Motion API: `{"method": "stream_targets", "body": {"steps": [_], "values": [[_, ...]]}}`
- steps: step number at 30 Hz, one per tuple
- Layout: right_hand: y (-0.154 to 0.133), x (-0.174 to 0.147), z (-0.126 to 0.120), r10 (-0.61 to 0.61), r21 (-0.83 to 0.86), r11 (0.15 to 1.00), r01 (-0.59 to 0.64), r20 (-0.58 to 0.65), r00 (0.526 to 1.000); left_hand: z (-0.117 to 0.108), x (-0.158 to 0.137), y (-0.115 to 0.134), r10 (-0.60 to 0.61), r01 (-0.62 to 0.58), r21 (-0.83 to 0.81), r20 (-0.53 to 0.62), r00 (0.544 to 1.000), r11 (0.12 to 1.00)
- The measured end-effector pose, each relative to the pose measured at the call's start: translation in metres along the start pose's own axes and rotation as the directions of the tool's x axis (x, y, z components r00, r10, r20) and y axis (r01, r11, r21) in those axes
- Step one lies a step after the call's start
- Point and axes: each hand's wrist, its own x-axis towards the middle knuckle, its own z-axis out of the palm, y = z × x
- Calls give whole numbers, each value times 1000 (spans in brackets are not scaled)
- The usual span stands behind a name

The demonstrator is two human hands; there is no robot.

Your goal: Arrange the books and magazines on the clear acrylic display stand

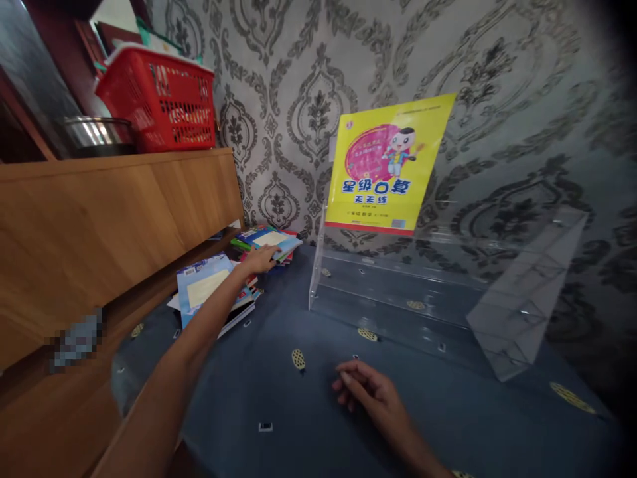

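Note:
My left hand point(262, 259) reaches to the far stack of books, its fingers closed on the near edge of the top book point(269, 238), which has a blue and green cover with a pale panel. The thumb is hard to make out. My right hand point(371, 395) hovers low over the dark blue tablecloth, fingers loosely curled and a little apart, with nothing in it. Beyond it stands a clear acrylic display rack point(527, 299) with stepped tiers. A yellow workbook point(391, 166) with a cartoon child on its cover stands upright in the rack's back tier.
A second pile of books point(206, 285), light blue on top, lies under my left forearm. A wooden cabinet point(124, 206) borders the table on the left, bearing a red plastic basket point(172, 99) and a steel pot point(98, 133). A patterned wall point(293, 126) rises behind.

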Motion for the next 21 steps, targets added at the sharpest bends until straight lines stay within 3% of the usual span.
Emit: {"method": "stream_targets", "body": {"steps": [3, 6, 9, 11, 17, 21], "values": [[-2, -1, 0, -12, -19, 1000, 12, 5, 1000, -20, -39, -13, 14, -14, 0, 85, 996, 1000], [-1, -1, 1, -28, -18, 999, 28, 15, 999, -31, -107, -27, -53, 52, 25, 81, 995, 998], [1, 0, 2, -37, -22, 999, 37, 25, 999, -23, -178, -32, -238, 216, 176, 113, 965, 960], [2, 0, 3, -37, -38, 999, 38, 34, 999, -14, -211, -29, -298, 260, 292, 94, 950, 920], [2, -5, 4, -50, -86, 995, 55, 56, 997, -10, -249, -14, -173, 138, 408, 50, 984, 902], [4, -8, 5, -81, -144, 986, 90, 72, 994, -13, -273, 14, -142, 118, 473, 16, 990, 873]]}}
